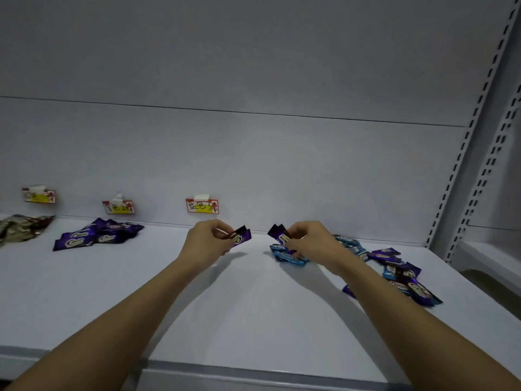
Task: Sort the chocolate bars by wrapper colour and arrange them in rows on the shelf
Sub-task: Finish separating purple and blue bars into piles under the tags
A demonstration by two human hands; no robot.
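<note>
My left hand (207,242) pinches purple-wrapped chocolate bars (241,237) above the white shelf (239,306). A little to the right, my right hand (307,239) pinches more purple bars (279,235) over a small group of blue bars (287,256). A pile of purple bars (97,235) lies at the back left. Gold-brown bars (19,227) lie at the far left edge. On the right sits a mixed heap of blue and purple bars (400,275).
Three small red-and-yellow labels hang on the back wall: the left label (39,195), the middle label (118,206) and the right label (202,206). Slotted shelf uprights (462,153) rise at the right. The shelf's front edge (253,371) runs below my forearms.
</note>
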